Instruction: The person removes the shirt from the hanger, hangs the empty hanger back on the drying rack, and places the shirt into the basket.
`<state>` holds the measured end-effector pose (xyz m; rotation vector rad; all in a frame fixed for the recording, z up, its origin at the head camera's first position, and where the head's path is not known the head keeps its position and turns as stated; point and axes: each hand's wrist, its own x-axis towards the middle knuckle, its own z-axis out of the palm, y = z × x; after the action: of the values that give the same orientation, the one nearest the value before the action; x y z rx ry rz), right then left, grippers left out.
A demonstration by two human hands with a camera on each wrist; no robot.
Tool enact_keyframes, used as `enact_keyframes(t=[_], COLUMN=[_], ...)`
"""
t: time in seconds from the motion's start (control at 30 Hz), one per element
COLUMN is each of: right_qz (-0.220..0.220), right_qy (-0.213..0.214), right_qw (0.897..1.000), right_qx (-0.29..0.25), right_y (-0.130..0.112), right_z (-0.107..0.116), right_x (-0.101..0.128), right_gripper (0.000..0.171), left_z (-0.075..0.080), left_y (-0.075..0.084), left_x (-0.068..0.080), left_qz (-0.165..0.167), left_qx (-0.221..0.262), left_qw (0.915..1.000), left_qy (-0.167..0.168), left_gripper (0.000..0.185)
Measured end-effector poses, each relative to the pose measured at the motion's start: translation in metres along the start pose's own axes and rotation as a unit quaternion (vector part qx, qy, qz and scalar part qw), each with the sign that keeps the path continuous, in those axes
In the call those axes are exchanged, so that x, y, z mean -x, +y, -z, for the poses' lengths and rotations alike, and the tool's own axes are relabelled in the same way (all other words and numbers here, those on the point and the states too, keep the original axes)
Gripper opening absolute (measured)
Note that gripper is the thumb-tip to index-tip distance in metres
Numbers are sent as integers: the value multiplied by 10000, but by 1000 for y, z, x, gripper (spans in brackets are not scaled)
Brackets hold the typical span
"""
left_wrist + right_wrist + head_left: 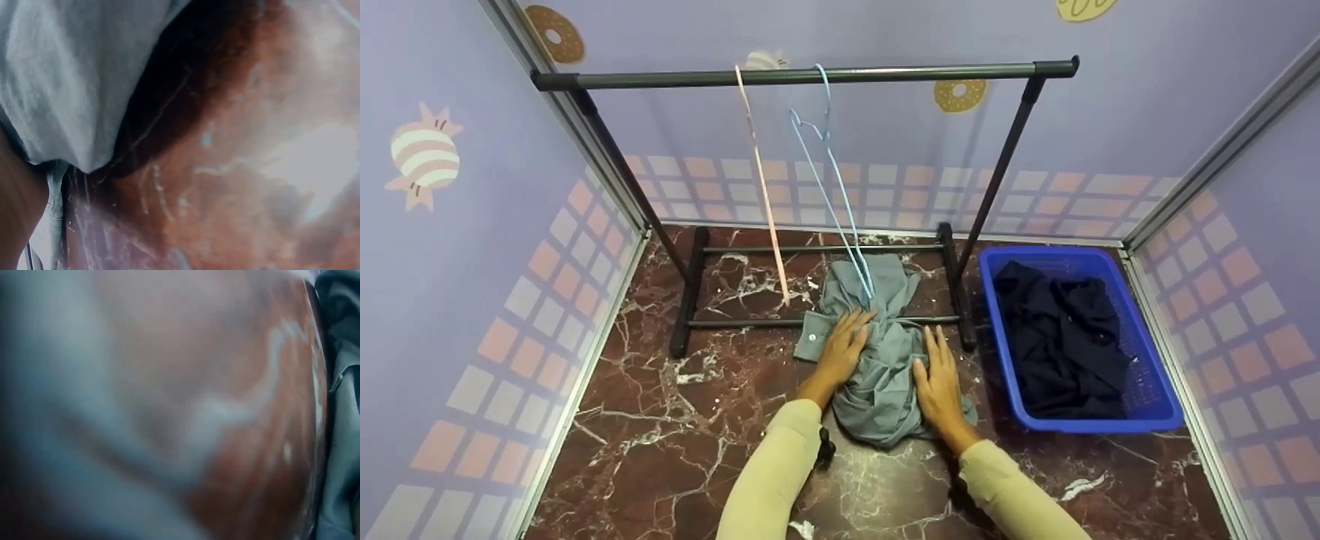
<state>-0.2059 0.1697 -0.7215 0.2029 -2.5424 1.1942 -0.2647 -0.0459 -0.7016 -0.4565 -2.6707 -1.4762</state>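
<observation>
A crumpled grey-green shirt [881,397] lies bunched on the floor in the head view, partly across the rack's front base bar. Its buttoned cuff [812,339] sticks out to the left. My left hand [844,352] rests on the shirt's left side with fingers extended. Along the right side, my right hand [941,382] touches the cloth, fingers pointing forward. Shirt fabric [67,73] fills the upper left of the left wrist view. In the blurred right wrist view, folds of the shirt [343,439] show at the right edge.
A black clothes rack [682,79] stands over the floor. From its top bar hang a pink hanger [765,195] and a blue hanger [844,191], whose lower end overlaps the shirt. At the right, a blue basket [1166,409] holds dark clothing [1061,345]. Patterned walls enclose three sides.
</observation>
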Motion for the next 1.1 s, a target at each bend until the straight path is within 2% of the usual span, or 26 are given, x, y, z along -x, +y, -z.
enact_keyframes(t=[0.13, 0.27, 0.5, 0.7, 0.8, 0.93, 1.1], right_qz=[15, 78, 224, 111, -75, -198, -178], right_qy=[-147, -247, -422, -535, -476, -521, -505], right_qw=[9995, 9982, 9916, 9815, 9786, 9759, 9745], right_qx=[-288, -543, -1204, -1833, -2000, -2108, -2178], right_y=[4, 6, 4, -7, -17, -44, -67], right_z=[-3, -5, -6, -9, -7, 7, 24], right_x=[-11, -20, -28, -29, -28, -30, -34], right_gripper=[59, 58, 59, 63, 64, 62, 62], left_z=[-2, -7, -22, -35, -30, -18, -12], left_y=[2, 10, 22, 36, 53, 75, 89], left_x=[8, 15, 20, 22, 26, 29, 25], left_qz=[-285, -465, -333, -45, 98, 183, 92], left_qx=[420, 601, 1340, 1859, 2161, 2399, 2531], left_qw=[9983, 9961, 9879, 9781, 9714, 9663, 9629], left_qy=[284, 439, 706, 935, 975, 914, 929], left_gripper=[44, 47, 50, 51, 50, 50, 49])
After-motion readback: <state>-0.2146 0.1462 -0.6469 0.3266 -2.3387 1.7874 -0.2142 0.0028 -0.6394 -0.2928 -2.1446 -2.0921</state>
